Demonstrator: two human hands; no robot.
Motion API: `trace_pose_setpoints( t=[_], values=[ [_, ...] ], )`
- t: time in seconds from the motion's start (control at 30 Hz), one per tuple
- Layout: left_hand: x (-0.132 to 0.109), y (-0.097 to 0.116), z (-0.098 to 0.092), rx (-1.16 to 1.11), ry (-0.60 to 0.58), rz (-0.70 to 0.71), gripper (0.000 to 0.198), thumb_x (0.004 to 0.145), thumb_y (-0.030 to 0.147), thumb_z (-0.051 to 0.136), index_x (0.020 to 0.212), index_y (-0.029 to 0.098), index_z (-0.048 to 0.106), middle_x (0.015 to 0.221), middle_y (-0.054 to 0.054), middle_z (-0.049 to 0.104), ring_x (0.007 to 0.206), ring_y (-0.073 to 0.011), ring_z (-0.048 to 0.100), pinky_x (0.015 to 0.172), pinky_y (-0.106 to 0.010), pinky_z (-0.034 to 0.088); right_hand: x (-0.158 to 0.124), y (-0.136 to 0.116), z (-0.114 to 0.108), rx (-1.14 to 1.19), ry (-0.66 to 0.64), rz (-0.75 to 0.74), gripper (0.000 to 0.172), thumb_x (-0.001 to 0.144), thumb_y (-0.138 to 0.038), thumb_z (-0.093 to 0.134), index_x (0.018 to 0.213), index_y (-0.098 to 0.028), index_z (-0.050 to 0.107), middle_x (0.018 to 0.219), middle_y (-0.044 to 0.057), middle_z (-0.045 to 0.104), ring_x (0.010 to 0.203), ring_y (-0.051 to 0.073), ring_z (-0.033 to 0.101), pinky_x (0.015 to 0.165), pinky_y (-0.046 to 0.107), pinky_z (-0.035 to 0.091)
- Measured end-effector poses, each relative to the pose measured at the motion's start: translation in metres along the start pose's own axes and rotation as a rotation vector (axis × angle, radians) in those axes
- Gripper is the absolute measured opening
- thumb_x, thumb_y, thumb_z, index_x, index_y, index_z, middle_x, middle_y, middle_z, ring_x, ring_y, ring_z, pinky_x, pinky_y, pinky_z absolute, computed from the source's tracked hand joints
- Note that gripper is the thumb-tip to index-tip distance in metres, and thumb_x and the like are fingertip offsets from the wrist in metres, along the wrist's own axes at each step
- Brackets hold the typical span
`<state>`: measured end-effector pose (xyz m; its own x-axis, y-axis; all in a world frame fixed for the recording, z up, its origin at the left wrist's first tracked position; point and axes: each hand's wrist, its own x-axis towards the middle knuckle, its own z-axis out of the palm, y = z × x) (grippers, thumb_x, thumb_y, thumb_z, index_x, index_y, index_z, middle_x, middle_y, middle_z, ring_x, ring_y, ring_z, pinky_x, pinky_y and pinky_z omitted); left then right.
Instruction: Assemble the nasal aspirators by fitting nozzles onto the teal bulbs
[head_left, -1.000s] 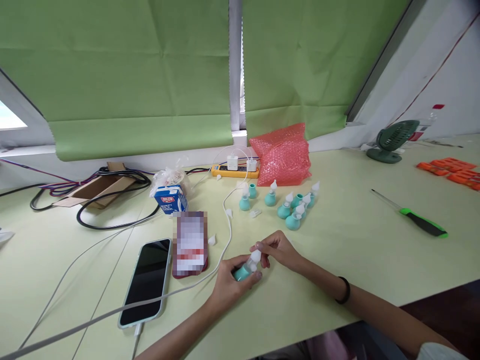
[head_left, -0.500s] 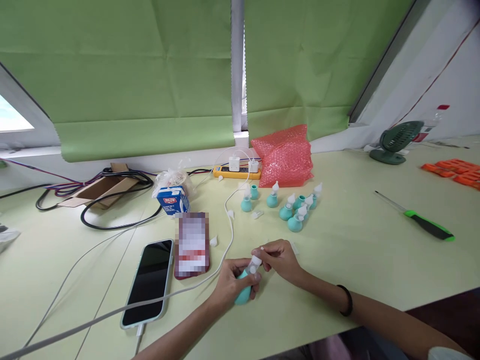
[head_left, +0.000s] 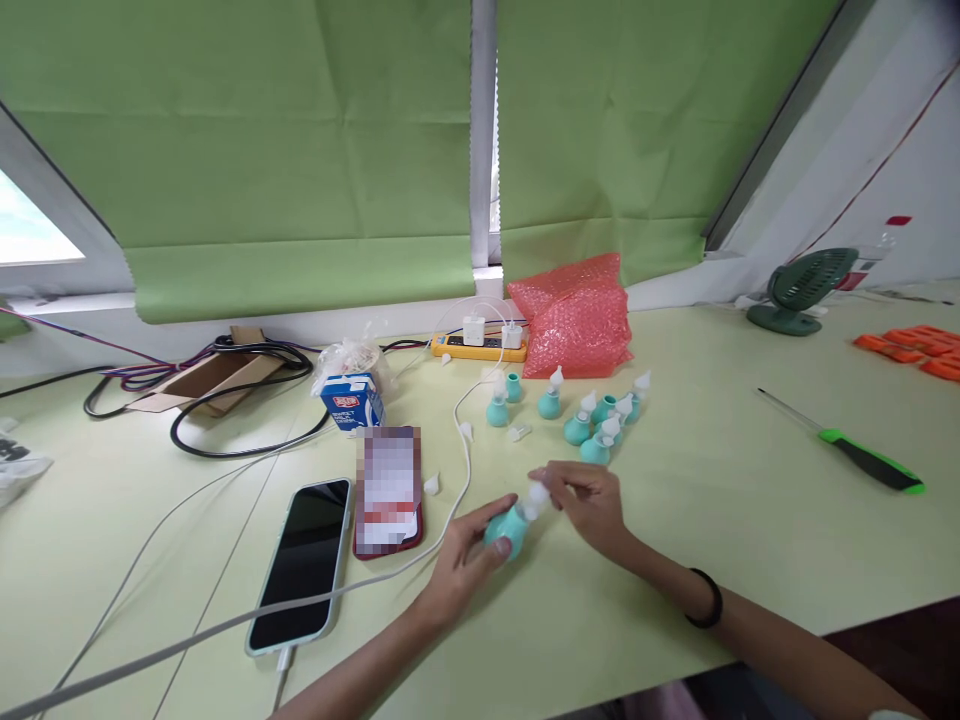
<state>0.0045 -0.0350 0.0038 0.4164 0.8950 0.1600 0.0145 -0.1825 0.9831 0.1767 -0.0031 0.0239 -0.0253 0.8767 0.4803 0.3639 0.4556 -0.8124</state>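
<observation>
My left hand (head_left: 469, 555) is wrapped round the teal bulb of a nasal aspirator (head_left: 507, 530), which tilts up to the right. Its clear neck and white tip (head_left: 538, 493) point at my right hand (head_left: 589, 500). The thumb and forefinger of that hand are pinched at the tip, partly covering it. Beyond my hands stand several similar teal aspirators with white tips (head_left: 550, 402). Among them is a teal bulb without a tip (head_left: 513, 387). Loose on the table lie a small clear piece (head_left: 519, 432) and a white tip piece (head_left: 432, 485).
A white cable (head_left: 360, 580) runs across the table in front of my left forearm. To the left lie a black-screened phone (head_left: 301, 565) and a second phone (head_left: 388, 490). A milk carton (head_left: 352, 403), pink bubble-wrap bag (head_left: 577, 325) and yellow power strip (head_left: 480, 350) stand behind; a screwdriver (head_left: 870, 460) lies right.
Both hands have moved slightly up and right with the aspirator. My left hand's grip on the bulb has loosened, showing more of it. My right fingers stay by the white tip.
</observation>
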Motion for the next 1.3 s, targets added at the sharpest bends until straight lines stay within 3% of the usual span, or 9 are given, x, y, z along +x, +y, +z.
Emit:
trace_pose_setpoints(
  t=[0.1,0.17,0.27,0.37,0.5,1.0,1.17,1.23,1.3],
  values=[
    [-0.002,0.003,-0.005,0.532,0.092,0.36,0.04,0.078,0.019,0.044,0.118,0.016,0.042,0.121,-0.013,0.046,0.11,-0.0249,0.039,0.088,-0.043,0.032,0.012,0.005,-0.014,-0.159,0.202,-0.079,0.032,0.077,-0.032,0.049,0.051,-0.017,0.06,0.043,-0.001,0.046,0.041,0.009,0.04,0.044,0.023,0.035],
    [0.0,0.004,-0.009,0.86,0.131,0.491,0.036,0.077,0.015,0.044,0.113,0.016,0.047,0.119,-0.014,0.047,0.108,-0.0264,0.04,0.086,-0.045,0.032,0.018,0.012,-0.021,-0.27,0.267,-0.152,0.028,0.076,-0.031,0.05,0.054,-0.018,0.061,0.046,0.001,0.05,0.044,0.01,0.043,0.046,0.024,0.037],
    [0.008,0.005,-0.015,1.333,0.276,0.469,0.03,0.075,0.008,0.044,0.101,0.019,0.056,0.116,-0.013,0.051,0.103,-0.0316,0.044,0.08,-0.051,0.029,0.023,0.025,-0.027,-0.415,0.247,-0.256,0.025,0.078,-0.029,0.049,0.06,-0.017,0.062,0.052,0.003,0.056,0.047,0.011,0.046,0.049,0.023,0.038],
    [0.015,0.006,-0.02,1.584,0.416,0.314,0.035,0.073,0.0,0.039,0.1,0.016,0.056,0.119,-0.016,0.048,0.098,-0.0328,0.047,0.074,-0.051,0.027,0.025,0.034,-0.028,-0.513,0.219,-0.308,0.024,0.08,-0.027,0.047,0.067,-0.016,0.063,0.053,0.003,0.056,0.047,0.01,0.045,0.049,0.022,0.038],
    [0.019,0.006,-0.025,1.607,0.458,0.196,0.032,0.076,0.002,0.036,0.098,0.012,0.057,0.122,-0.017,0.045,0.101,-0.0323,0.045,0.076,-0.051,0.024,0.029,0.039,-0.028,-0.589,0.22,-0.309,0.025,0.081,-0.029,0.045,0.075,-0.014,0.065,0.054,0.003,0.056,0.047,0.01,0.045,0.05,0.021,0.038],
    [0.018,0.002,-0.024,1.617,0.378,0.155,0.039,0.069,-0.009,0.029,0.071,0.012,0.062,0.111,-0.018,0.054,0.102,-0.0306,0.047,0.074,-0.049,0.031,0.028,0.035,-0.026,-0.533,0.204,-0.172,0.033,0.075,-0.035,0.05,0.098,-0.012,0.055,0.046,-0.005,0.041,0.04,0.008,0.037,0.046,0.02,0.037],
    [0.02,-0.003,-0.024,1.733,0.321,0.19,0.04,0.068,-0.011,0.028,0.066,0.013,0.06,0.081,-0.014,0.063,0.091,-0.0251,0.051,0.071,-0.043,0.03,0.019,0.031,-0.028,-0.551,0.285,-0.311,0.018,0.074,-0.028,0.05,0.086,-0.017,0.056,0.043,-0.006,0.041,0.037,0.007,0.035,0.043,0.02,0.033],
    [0.02,-0.002,-0.024,1.752,0.287,0.2,0.036,0.068,-0.011,0.031,0.061,0.013,0.057,0.065,-0.01,0.061,0.08,-0.0234,0.053,0.069,-0.04,0.03,0.017,0.03,-0.029,-0.577,0.175,-0.417,0.013,0.074,-0.025,0.048,0.077,-0.017,0.059,0.041,-0.005,0.042,0.037,0.007,0.036,0.044,0.02,0.033],
    [0.018,0.001,-0.024,1.746,0.27,0.24,0.034,0.067,-0.012,0.032,0.063,0.012,0.056,0.061,-0.008,0.059,0.072,-0.0213,0.053,0.067,-0.038,0.028,0.016,0.028,-0.031,-0.603,-0.051,-0.48,0.016,0.075,-0.021,0.045,0.073,-0.017,0.06,0.042,-0.004,0.045,0.038,0.007,0.039,0.045,0.02,0.031]
  ],
)
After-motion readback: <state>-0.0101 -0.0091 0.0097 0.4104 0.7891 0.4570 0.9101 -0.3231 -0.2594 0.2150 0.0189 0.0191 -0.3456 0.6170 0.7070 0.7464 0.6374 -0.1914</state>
